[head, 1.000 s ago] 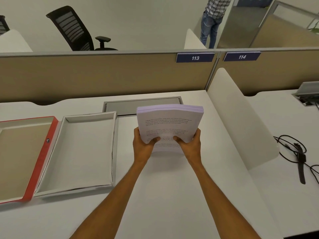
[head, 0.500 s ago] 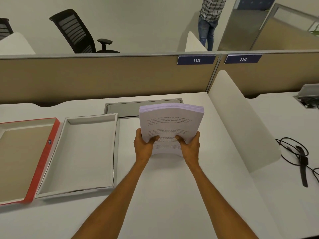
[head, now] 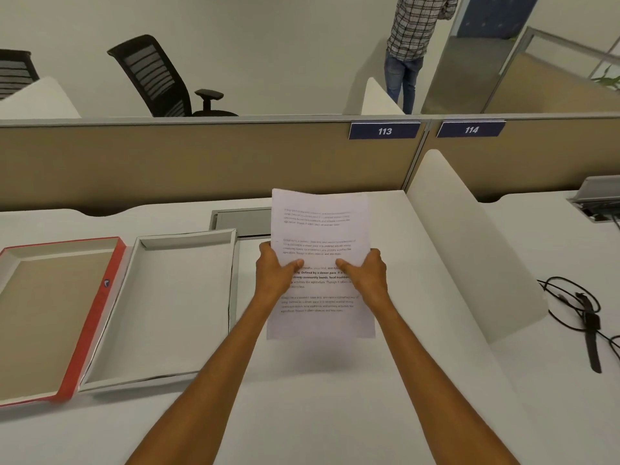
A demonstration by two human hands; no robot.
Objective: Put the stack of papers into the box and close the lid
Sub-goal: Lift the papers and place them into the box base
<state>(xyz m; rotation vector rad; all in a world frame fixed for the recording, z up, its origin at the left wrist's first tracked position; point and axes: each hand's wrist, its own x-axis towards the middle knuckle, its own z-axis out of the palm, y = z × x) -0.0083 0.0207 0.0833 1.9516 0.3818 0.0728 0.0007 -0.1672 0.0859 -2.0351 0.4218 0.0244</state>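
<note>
A stack of white printed papers (head: 318,229) is held above the white desk, its printed face turned toward me. My left hand (head: 275,273) grips its left edge and my right hand (head: 367,275) grips its right edge, thumbs on the front sheet. To the left, the open white box (head: 183,307) lies flat and empty on the desk. Its red-edged lid (head: 95,317) lies open further left, hinged beside the box, with a tan inside.
A beige partition (head: 201,162) closes the desk's far side and a white divider panel (head: 469,243) stands to the right. A grey cable hatch (head: 241,221) sits behind the papers. Black cables and a watch (head: 590,323) lie on the neighbouring desk. A person (head: 412,45) stands beyond.
The stack has tipped up from lying nearly flat, so its whole printed face now shows instead of its thick edge. Both hands keep their grip in about the same place.
</note>
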